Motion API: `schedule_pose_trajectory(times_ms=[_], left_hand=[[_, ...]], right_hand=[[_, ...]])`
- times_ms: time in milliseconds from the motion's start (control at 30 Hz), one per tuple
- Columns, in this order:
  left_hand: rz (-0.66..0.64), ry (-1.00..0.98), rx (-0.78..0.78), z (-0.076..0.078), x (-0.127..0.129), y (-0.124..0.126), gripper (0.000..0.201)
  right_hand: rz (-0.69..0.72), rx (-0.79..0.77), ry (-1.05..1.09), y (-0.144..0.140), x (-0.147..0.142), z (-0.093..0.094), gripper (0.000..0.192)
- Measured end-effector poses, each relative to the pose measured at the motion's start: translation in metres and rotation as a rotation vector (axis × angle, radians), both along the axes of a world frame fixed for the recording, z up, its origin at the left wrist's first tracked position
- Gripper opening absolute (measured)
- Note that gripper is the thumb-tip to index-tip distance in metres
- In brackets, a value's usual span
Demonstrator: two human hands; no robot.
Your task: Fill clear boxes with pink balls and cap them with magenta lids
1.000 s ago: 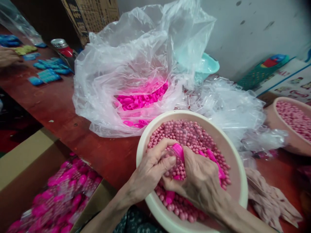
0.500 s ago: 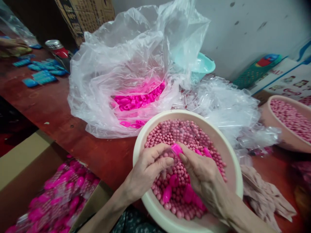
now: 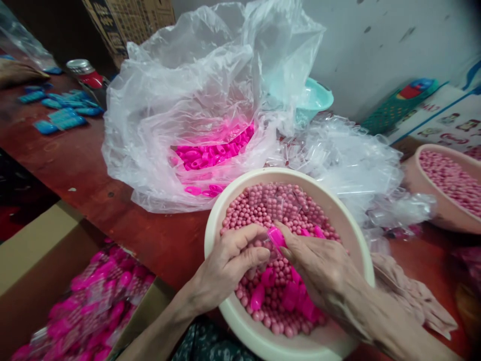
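- A red-brown wooden tabletop (image 3: 86, 165) is seen running from 9 o'clock to 3 o'clock across the view.
- A large clear plastic bag (image 3: 195, 90) is slumped open at 12 o'clock; a heap of bright pink caps (image 3: 212, 153) is seen inside it.
- A cardboard box (image 3: 41, 250) is set below the tabletop edge at 8 o'clock, filled with pink-capped packets (image 3: 97, 296) that are blurred.
- A cream plastic basin (image 3: 356, 240) is placed at 6 o'clock on the tabletop, loaded with small pink beads (image 3: 278, 205); several loose pink caps lie on the beads at its near side.
- A pile of small clear plastic pieces (image 3: 349, 160) is spread at 2 o'clock, just behind the basin.
- A second basin (image 3: 417, 190) of pink beads is seen at 3 o'clock, cut by the frame edge.
- A pale pink cloth (image 3: 409, 296) is laid at 4 o'clock, beside the cream basin.
- A teal bowl (image 3: 315, 100) is partly hidden behind the bag at 1 o'clock.
- The right hand (image 3: 323, 268) is held over the beads, its fingers pinched on a pink cap (image 3: 277, 235).
- The left hand (image 3: 229, 263) is curled over the basin's near-left rim, thumb and fingers closed on a small clear tube (image 3: 267, 246) that meets the pink cap.
- Blue packets (image 3: 63, 108) are scattered at 10 o'clock.
- A red can (image 3: 84, 72) is stood at 11 o'clock, near the blue packets.
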State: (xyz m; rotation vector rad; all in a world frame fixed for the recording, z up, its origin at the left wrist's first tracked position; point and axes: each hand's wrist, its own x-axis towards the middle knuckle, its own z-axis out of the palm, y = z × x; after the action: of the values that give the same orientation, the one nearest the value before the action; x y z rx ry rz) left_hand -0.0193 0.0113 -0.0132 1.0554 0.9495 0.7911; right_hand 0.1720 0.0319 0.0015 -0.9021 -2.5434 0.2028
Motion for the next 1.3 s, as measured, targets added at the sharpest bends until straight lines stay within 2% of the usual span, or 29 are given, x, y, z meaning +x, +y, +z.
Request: schedule_pose_trajectory(times_ms=[67, 167, 233, 333, 400, 500, 667, 800, 933, 1033, 1167, 1300], left_hand=[[-0.021, 0.067, 0.042, 0.002, 0.001, -0.001, 0.018], [0.015, 0.34, 0.223, 0.007, 0.001, -0.002, 0.017], [0.014, 0.441, 0.278, 0.01, 0.002, -0.001, 0.017], [-0.015, 0.273, 0.181, 0.01, 0.002, 0.0, 0.017], [0.006, 0.102, 0.086, 0.006, 0.003, 0.001, 0.018], [0.011, -0.039, -0.005, 0.003, 0.004, 0.001, 0.019], [-0.062, -0.029, -0.018, 0.005, 0.003, 0.002, 0.017], [-0.079, 0.014, -0.008, 0.005, 0.003, 0.002, 0.017], [-0.041, 0.006, -0.022, 0.001, 0.003, 0.001, 0.016], [0.026, -0.055, -0.037, -0.002, 0.003, 0.001, 0.014], [0.114, -0.13, -0.043, -0.004, 0.004, 0.002, 0.011], [0.128, -0.192, -0.054, -0.003, 0.005, 0.003, 0.013]], right_hand=[[0.028, 0.013, -0.038, -0.001, 0.0, 0.002, 0.059], [0.029, 0.069, -0.105, -0.003, 0.0, 0.001, 0.062], [0.032, 0.094, -0.075, -0.003, 0.0, -0.003, 0.062], [0.035, 0.095, 0.129, -0.001, -0.002, -0.011, 0.058], [-0.043, 0.096, 0.229, 0.0, -0.004, -0.015, 0.054], [-0.158, 0.053, 0.203, 0.002, -0.009, -0.015, 0.043], [-0.161, -0.003, 0.138, 0.004, -0.018, -0.009, 0.043], [-0.151, -0.009, 0.115, 0.0, -0.013, -0.008, 0.044], [-0.088, -0.027, 0.109, -0.006, -0.006, -0.011, 0.047], [-0.062, -0.045, 0.09, -0.008, -0.01, -0.015, 0.051], [-0.151, -0.08, 0.103, -0.008, -0.024, -0.018, 0.051], [-0.187, -0.238, 0.227, -0.007, -0.027, -0.01, 0.038]])
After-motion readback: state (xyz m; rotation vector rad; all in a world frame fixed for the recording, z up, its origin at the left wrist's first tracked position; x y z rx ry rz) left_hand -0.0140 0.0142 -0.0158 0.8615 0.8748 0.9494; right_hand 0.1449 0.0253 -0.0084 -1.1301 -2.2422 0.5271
